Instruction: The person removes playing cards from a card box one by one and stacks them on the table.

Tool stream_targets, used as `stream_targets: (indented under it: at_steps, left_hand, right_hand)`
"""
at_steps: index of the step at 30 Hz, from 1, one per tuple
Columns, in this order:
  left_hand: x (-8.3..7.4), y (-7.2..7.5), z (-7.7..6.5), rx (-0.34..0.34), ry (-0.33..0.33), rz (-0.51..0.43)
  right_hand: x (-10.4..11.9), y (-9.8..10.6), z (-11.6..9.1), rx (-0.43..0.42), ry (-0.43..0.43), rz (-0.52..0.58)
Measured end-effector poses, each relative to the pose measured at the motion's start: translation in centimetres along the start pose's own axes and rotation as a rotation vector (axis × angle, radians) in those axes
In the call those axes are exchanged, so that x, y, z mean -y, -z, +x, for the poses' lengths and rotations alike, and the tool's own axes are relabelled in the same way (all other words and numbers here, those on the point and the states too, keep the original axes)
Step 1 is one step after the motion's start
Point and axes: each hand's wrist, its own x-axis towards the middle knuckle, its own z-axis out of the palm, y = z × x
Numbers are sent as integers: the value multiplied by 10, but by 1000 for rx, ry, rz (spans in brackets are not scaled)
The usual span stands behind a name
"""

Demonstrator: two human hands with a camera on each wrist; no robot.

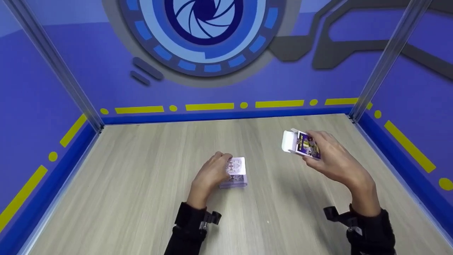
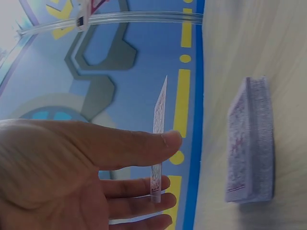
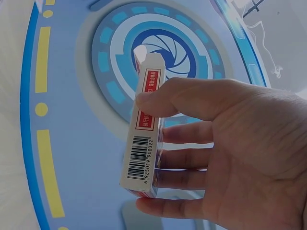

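Card point(image 1: 238, 165) pinched in left hand point(image 1: 211, 171) — right hand point(image 1: 338, 159), raised, grips box point(image 1: 307, 144).

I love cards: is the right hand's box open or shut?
Open: in the head view, the box has its white flap sticking out.

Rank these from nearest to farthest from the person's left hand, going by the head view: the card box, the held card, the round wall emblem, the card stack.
1. Held card: pinched in the left hand.
2. Card stack: on the table, beneath that card.
3. Card box: off to the right, in the right hand.
4. Round wall emblem: up on the back wall.
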Motion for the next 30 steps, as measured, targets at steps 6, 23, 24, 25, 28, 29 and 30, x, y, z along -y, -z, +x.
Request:
stream_targets:
  at_steps: [6, 23, 24, 25, 28, 29, 30]
  left_hand:
    - [3, -15, 6, 36, -1, 44]
    - [11, -32, 14, 79, 36, 67]
    - [12, -33, 15, 80, 37, 68]
    - [12, -33, 15, 81, 38, 68]
    - [14, -35, 15, 91, 39, 68]
    - [14, -36, 15, 99, 41, 72]
    - [14, -36, 15, 104, 41, 77]
  right_hand:
    - [2, 1, 0, -11, 5, -6]
    - [3, 1, 0, 1, 9, -5]
    - [3, 1, 0, 4, 8, -4]
    - [3, 1, 0, 6, 8, -2]
    - [2, 0, -1, 13, 1, 3]
    - [2, 0, -1, 16, -1, 2]
    - [2, 0, -1, 18, 0, -2]
